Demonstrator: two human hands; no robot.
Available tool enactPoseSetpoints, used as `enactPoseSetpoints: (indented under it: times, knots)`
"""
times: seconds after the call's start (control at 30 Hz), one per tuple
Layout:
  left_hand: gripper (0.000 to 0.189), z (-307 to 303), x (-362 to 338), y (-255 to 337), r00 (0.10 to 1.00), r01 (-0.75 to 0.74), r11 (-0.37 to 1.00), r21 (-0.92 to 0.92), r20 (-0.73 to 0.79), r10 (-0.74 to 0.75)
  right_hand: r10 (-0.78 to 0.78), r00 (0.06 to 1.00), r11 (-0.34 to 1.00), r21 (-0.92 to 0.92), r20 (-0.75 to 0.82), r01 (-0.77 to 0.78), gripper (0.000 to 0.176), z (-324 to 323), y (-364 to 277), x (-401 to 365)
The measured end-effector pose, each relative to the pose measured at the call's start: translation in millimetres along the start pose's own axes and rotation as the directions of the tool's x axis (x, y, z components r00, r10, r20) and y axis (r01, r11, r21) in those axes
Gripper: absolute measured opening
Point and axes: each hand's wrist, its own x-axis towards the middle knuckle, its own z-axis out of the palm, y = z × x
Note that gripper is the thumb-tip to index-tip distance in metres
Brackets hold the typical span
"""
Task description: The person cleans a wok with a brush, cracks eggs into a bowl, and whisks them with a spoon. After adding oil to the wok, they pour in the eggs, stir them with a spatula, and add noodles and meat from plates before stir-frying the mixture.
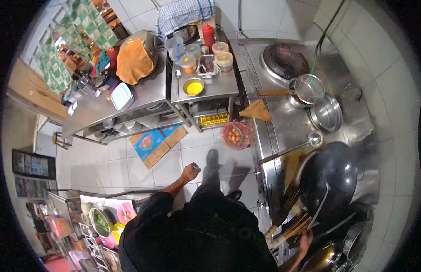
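My left hand (191,172) hangs over the tiled floor with its fingers curled closed; a small greyish spot shows at the fingertips, and I cannot tell what it is. At the lower right, my right hand (305,239) has bent fingers beside a bamboo wok brush (297,225). A long metal utensil (320,206) leans in the black wok (333,174), its handle running down toward that hand. Another bamboo brush (287,201) lies just above the first. Below the wok, close to my right hand, sits a metal pan with brown liquid (321,258).
On the steel stove (283,122) rest a ladle (315,139), a strainer (309,89), and a steel bowl (326,113). A red basket of eggs (235,135) and flattened cardboard (156,143) lie on the floor. A side table (210,90) carries tubs and a bowl of yellow liquid (193,87).
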Motion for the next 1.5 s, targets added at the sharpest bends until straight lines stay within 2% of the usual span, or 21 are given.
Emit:
enactPoseSetpoints:
  times: [0.07,0.17,0.23,0.27,0.33,0.4,0.43,0.47,0.5,0.57,0.6,0.67,0.77,0.83,0.87,0.9,0.97,1.07,1.33,1.4,1.5]
  knots:
    - [0.035,-8,14,-7,0.997,0.075,0.997,0.019,-0.016,-0.075,0.431,0.899,0.802,0.422,0.083,-0.423,0.027,-19,30,27]
    - [0.036,-22,38,-21,0.995,0.072,0.996,0.055,-0.073,-0.068,0.308,0.951,0.892,0.34,0.021,-0.296,0.023,-4,-23,20]
    - [0.035,-35,66,-24,0.99,0.087,0.996,0.01,-0.112,-0.085,-0.127,0.96,0.984,-0.155,-0.25,0.089,0.028,35,-104,26]
    - [0.033,-47,78,-25,0.989,0.097,0.995,-0.038,-0.105,-0.1,-0.366,0.88,0.883,-0.412,-0.303,0.225,0.031,64,-143,27]
    - [0.03,-65,110,-28,0.99,0.023,0.99,-0.137,-0.133,-0.041,-0.766,0.607,0.461,-0.838,-0.211,0.29,0.037,137,-210,34]
    - [0.028,-94,136,-18,0.994,-0.022,0.982,-0.187,-0.112,0.001,-0.668,0.731,0.669,-0.542,-0.139,0.509,0.044,250,-285,67]
    - [0.027,-110,146,-8,0.993,-0.05,0.971,-0.233,-0.112,0.024,-0.693,0.717,0.624,-0.432,0.078,0.651,0.04,335,-362,53]
    - [0.029,-130,155,-1,0.999,-0.03,0.953,-0.302,-0.041,0.018,-0.547,0.818,0.76,-0.302,0.181,0.575,0.035,404,-402,51]
    - [0.031,-142,170,-5,0.999,-0.038,0.952,-0.302,0.023,0.048,-0.603,0.673,0.627,-0.267,0.429,0.732,0.035,463,-435,64]
    - [0.033,-168,190,-6,0.993,-0.041,0.952,-0.302,0.09,0.071,-0.61,0.546,0.586,-0.137,0.575,0.799,0.036,596,-496,63]
    - [0.035,-188,193,5,0.981,0.07,0.922,-0.38,0.192,0.005,-0.585,0.521,0.579,-0.129,0.622,0.805,0.031,655,-513,69]
    - [0.037,-212,204,3,0.953,0.191,0.879,-0.437,0.298,-0.058,-0.655,0.27,0.404,0.026,0.706,0.914,0.029,767,-540,98]
    - [0.034,-244,199,3,0.994,0.063,0.793,-0.605,0.113,0.007,-0.693,0.134,0.073,-0.116,0.709,0.991,0.06,905,-547,142]
    - [0.032,-272,187,10,0.998,0.069,0.76,-0.646,0.055,-0.043,-0.593,0.22,0.001,-0.272,0.775,0.962,0.07,952,-561,141]
    - [0.031,-283,183,10,0.996,0.063,0.717,-0.695,-0.002,-0.09,-0.486,0.316,-0.101,-0.411,0.815,0.906,0.08,968,-565,138]
    - [0.03,-291,178,6,0.989,0.105,0.706,-0.7,-0.002,-0.15,-0.491,0.313,-0.089,-0.404,0.813,0.91,0.08,980,-567,137]
    - [0.034,-312,167,5,0.979,0.164,0.695,-0.7,0.03,-0.201,-0.321,0.447,0.012,-0.468,0.835,0.884,0.096,996,-568,140]
    - [0.036,-323,162,-7,0.971,0.197,0.688,-0.698,0.043,-0.234,-0.362,0.502,0.065,-0.516,0.785,0.854,0.098,1013,-555,155]
    - [0.039,-338,191,-1,0.975,0.189,0.682,-0.707,0.05,-0.219,-0.425,0.516,0.062,-0.544,0.744,0.837,0.093,995,-581,145]
    - [0.037,-343,201,9,0.981,0.165,0.699,-0.696,0.044,-0.188,-0.63,0.375,0.084,-0.42,0.68,0.904,0.092,985,-587,146]
    - [0.034,-350,208,25,0.987,0.153,0.733,-0.662,0.065,-0.148,-0.726,0.313,0.12,-0.336,0.612,0.934,0.088,950,-603,122]
